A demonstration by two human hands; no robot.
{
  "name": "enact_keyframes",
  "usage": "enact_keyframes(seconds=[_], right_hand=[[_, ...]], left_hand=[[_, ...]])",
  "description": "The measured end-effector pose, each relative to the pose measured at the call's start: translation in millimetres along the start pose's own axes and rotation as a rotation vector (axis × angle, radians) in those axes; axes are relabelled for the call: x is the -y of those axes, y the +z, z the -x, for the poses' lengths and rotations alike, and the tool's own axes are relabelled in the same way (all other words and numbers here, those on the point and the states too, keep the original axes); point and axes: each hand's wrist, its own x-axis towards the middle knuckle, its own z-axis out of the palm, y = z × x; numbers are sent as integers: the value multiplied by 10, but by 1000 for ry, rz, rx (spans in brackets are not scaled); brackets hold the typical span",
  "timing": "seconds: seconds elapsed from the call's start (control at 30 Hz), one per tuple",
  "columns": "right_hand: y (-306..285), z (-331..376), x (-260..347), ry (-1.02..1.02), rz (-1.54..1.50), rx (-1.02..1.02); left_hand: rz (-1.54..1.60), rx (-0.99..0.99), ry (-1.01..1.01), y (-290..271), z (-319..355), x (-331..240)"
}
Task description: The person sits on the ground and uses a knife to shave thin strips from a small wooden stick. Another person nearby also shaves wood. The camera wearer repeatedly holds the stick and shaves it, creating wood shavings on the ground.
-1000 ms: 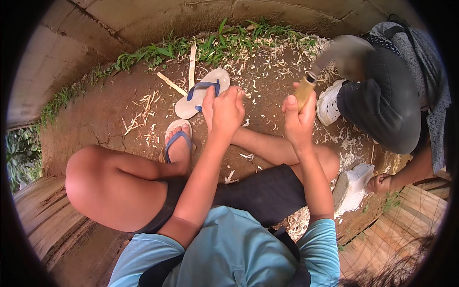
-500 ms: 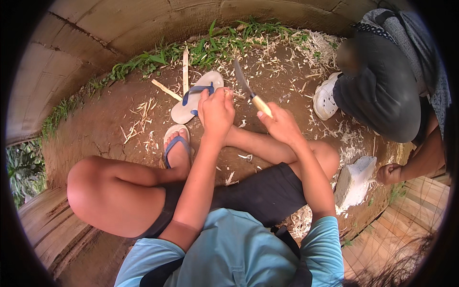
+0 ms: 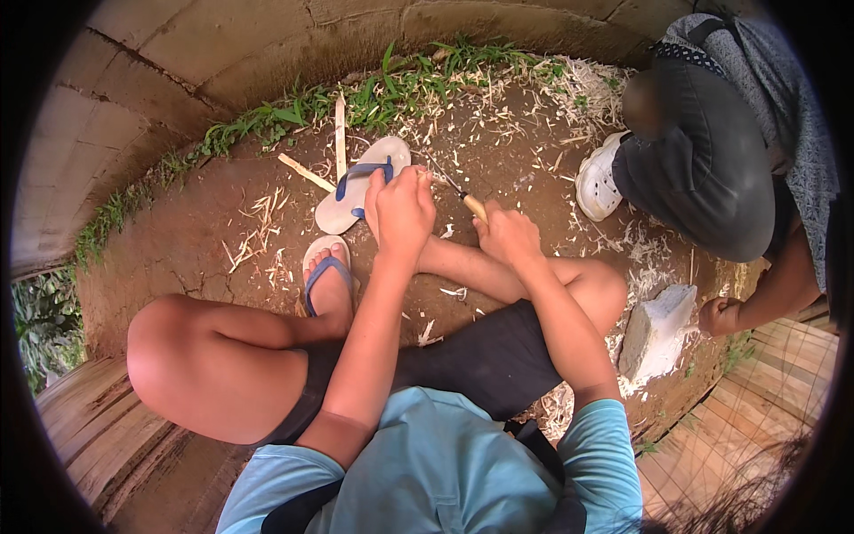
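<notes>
Curved-up fists, one knife (image 3: 475, 208), and shavings all over the dirt

Closest in there's the teal shirt (image 3: 427, 472) and dark shorts (image 3: 480, 360), legs folded on the ground. A rough whitish block (image 3: 660, 329) sits just off the right knee, and a co-worker's loosely curled hand (image 3: 719, 316) is right beside it.

Up past the shins, the right hand (image 3: 509, 236) is wrapped around the knife's handle, fingers curled and pressed together, though their tips are tucked out of sight. The handle is smooth, yellowish-tan, probably wood, with a darker collar where the metal starts. The blade is thin and dark from this angle, slanting up and left so its tip ends above the left hand (image 3: 405, 209). The left one is bunched up with its back to the camera, pinching a small pale piece (image 3: 425, 174); only a short, light tan end pokes out. Can't tell how the fingertips sit on it, or whether the blade touches it.

Left of that hand lies a bare sandal (image 3: 338, 214), greyish-beige sole, blue straps. Its mate (image 3: 329, 271) is on the left foot. Two flat pale wood strips (image 3: 340, 138) rest past the bare one, with curly shavings (image 3: 258, 231) scattered around.

Off to the right, the co-worker's white clog (image 3: 599, 178). Farthest back, a fringe of grass (image 3: 391, 89) along a tan block wall (image 3: 311, 44).
</notes>
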Motion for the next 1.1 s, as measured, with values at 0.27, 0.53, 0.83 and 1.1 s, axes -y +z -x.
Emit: enact_keyframes(seconds=[0.27,0.53,0.83,1.1], right_hand=[[139,114,73,-82,-271,-379],[196,59,5,-66,11,-16],[171,120,174,-56,-73,-180],[232,-26,-36,18,-55,-79]], left_hand=[[-74,-94,146,70,-9,62],[117,-20,-196,33,-6,152],[60,-75,-119,94,39,108],[61,-59,-87,76,35,146]])
